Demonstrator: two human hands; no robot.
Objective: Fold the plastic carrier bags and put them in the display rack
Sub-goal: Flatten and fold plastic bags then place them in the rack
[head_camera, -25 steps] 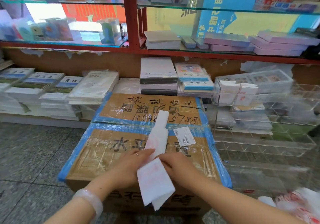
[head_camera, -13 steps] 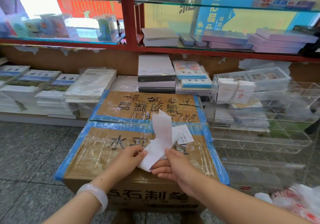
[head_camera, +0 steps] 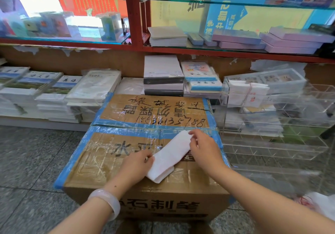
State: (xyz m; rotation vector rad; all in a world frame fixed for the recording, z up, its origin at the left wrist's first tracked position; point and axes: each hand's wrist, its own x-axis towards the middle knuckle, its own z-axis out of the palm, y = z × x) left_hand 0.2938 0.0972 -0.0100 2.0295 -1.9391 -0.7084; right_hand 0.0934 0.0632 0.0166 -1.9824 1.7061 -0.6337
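I see the clear display rack [head_camera: 275, 143] just right of the cardboard box [head_camera: 145, 143]. Its top compartment holds folded white bags [head_camera: 248, 96] stacked on edge; the lower tiers behind the acrylic are too blurred by glare for me to say what they hold. Low to the box's right, more loose plastic bags [head_camera: 320, 204] lie crumpled on the floor.

The carrier bag [head_camera: 170, 155] I am working on lies flat on top of the box, folded into a narrow white strip running diagonally from the near middle towards the far right edge. My left hand [head_camera: 134, 166] rests on the box with its fingertips pinching the strip's near end, a pale bangle [head_camera: 107, 201] on that wrist. My right hand [head_camera: 204, 148] curls over the far end, its grip closed on the tip between thumb and fingers.

Half a second ago the strip stood up off the box, lifted between both hands with its top end in the air; now it is pressed down against the taped lid. A second ago its near end hung over the box's front edge. My right hand has moved from the near end out to the far end.
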